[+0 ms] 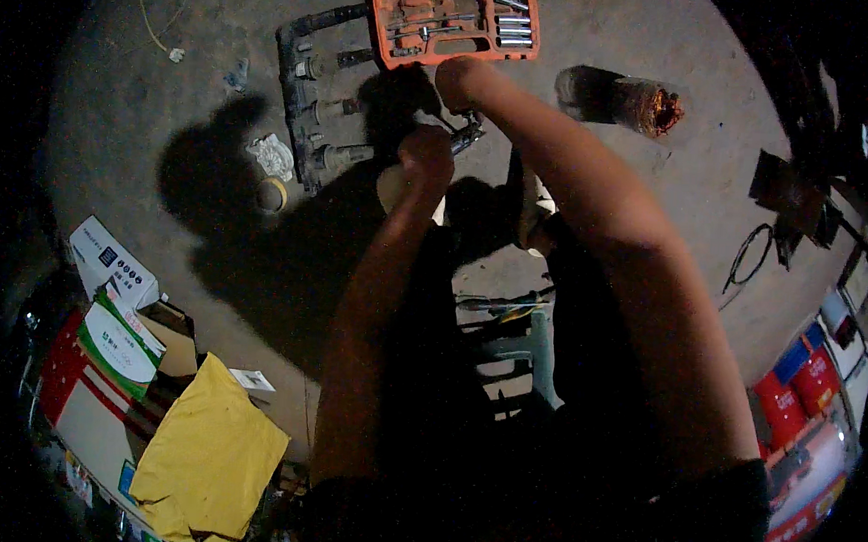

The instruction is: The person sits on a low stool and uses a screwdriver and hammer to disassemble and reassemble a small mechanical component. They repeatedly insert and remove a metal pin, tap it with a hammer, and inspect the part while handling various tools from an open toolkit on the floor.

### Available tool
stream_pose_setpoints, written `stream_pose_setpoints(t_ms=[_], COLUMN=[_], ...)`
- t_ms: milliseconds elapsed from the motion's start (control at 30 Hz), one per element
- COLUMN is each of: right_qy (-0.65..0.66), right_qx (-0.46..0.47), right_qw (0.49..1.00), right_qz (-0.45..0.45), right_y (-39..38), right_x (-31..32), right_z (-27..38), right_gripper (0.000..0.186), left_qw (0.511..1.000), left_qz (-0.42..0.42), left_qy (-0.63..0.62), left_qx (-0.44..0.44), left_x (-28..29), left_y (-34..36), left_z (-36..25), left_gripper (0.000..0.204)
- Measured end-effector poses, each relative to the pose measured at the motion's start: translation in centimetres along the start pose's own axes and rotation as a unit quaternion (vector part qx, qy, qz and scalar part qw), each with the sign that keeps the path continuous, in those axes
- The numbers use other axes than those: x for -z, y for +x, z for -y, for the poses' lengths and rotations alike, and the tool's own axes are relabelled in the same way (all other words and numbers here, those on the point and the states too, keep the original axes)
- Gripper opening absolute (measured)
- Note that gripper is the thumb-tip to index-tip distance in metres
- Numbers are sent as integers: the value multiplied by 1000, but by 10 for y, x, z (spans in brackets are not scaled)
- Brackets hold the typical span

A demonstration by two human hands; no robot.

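Note:
My left hand [426, 158] is closed, and a shiny metal piece [467, 136] sticks out beside its fingers; dim light hides its kind. Just beyond it, my right hand [463, 84] is curled close to the near edge of an open orange tool case [435, 58]. What the right fingers hold, if anything, is hidden. Silver sockets [514, 31] and long slim tools [433, 27] sit in the case. Left of my hands lies a black rail-like part [292, 104] with several cylindrical stubs [342, 156] pointing toward them.
A roll of tape [272, 195] and a crumpled white wad [271, 157] lie on the left. A cylinder with a rusty-orange end [661, 109] lies on the right. Boxes [119, 270] and a yellow envelope [212, 454] crowd the lower left. A small stool [543, 361] shows below me.

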State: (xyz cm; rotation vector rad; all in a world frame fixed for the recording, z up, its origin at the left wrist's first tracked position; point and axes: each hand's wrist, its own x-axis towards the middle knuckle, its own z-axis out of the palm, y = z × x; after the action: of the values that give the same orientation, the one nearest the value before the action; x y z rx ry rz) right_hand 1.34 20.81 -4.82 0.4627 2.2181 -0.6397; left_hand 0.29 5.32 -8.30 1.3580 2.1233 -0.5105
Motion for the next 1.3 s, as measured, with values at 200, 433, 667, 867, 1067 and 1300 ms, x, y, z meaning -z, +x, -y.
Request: stream_pose_setpoints(t_ms=[200,433,667,867,1067,1300], right_qy=[-20,307,327,208,419,674], right_qx=[54,-82,-104,-69,-31,-185], right_qw=[998,925,923,970,839,685], right_qz=[-14,-208,-176,-108,-346,-205], right_y=[-58,-125,-125,-90,-127,-117], right_x=[-31,-113,-125,-111,-174,-170], right_z=[5,8,12,-12,6,29], right_gripper=[13,23,21,21,22,23], left_qw=[989,983,982,986,982,985], left_qz=[49,-7,-14,-38,-15,-15], left_qy=[-129,-182,-180,-155,-179,-164], left_qx=[55,-13,-46,-46,-56,-41], left_x=[13,23,21,13,29,29], left_y=[-2,-5,-7,2,-4,-3], left_z=[9,8,11,14,5,9], left_gripper=[14,21,19,13,25,29])
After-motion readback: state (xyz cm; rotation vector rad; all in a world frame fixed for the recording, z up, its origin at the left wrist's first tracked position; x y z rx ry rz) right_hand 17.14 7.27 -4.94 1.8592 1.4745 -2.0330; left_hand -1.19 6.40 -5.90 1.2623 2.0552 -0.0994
